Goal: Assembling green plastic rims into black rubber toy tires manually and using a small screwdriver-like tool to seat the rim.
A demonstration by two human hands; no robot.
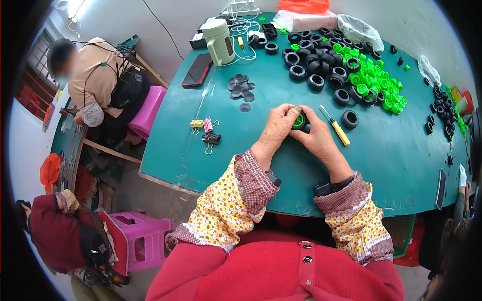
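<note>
Both hands meet near the middle of the green table (201, 160), gripping a small toy wheel (299, 122) with a black tyre and bright green hub. My left hand (275, 129) closes on its left side, thumb across the top. From the other side my right hand (318, 140) presses with fingers and thumb bent round it. The fingers cover much of the tyre. Just right of my right hand lie a screwdriver (341, 134) with a yellow handle and a loose black tyre (350, 119). Beyond are heaped black tyres (314, 66) and green hubs (372, 78).
Left of my hands lie black discs (240, 86) and binder clips (211, 138). Farther back are a phone (197, 70), a lidded mug (218, 42) and cables. More tyres (442, 108) lie at the right, near another person's gloved hand (462, 176). Two people sit at the left.
</note>
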